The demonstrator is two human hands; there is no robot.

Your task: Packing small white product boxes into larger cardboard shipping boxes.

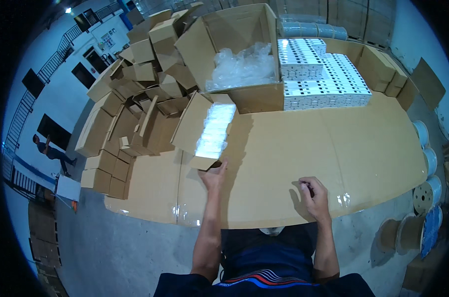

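— Where are our hands?
— Our left hand point(214, 175) has its grip clamped on the flap of the small open carton point(207, 129), centre frame. Our right hand point(314, 195) rests on the counter point(303, 143), fingers curled together around a small dark object point(305, 187).

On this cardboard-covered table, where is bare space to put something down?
The widest free patch is on the table, between the right hand, the stack of white boxes and the right edge. The left side is crowded: the small open carton by the left hand, and the pile of empty cartons.
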